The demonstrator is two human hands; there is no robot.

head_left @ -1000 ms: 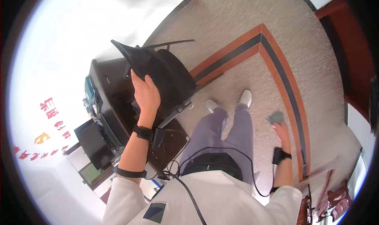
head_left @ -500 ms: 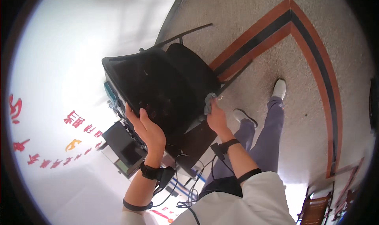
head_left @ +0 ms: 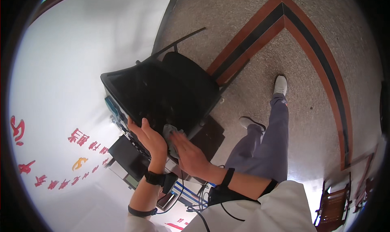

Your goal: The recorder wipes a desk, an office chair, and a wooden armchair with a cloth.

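A black chair stands tilted across the view, its wide dark backrest toward me. At the backrest's near left edge is my left hand, thumb over the dark face and straight fingers along the outer side, gripping the rim. My right hand presses a crumpled grey cloth against the backrest's lower near part, close beside the left hand. The palm side and part of the cloth are hidden under the right hand. Both wrists carry black straps.
A dark brown tabletop lies beneath the chair's near edge. A dark box-like device and loose black cables are near my left forearm. The white wall bears red lettering. A wooden chair stands at the lower right.
My right hand has moved left with the cloth, from the backrest's right edge to beside my left hand. The left hand keeps its place on the rim. The view has shifted slightly.
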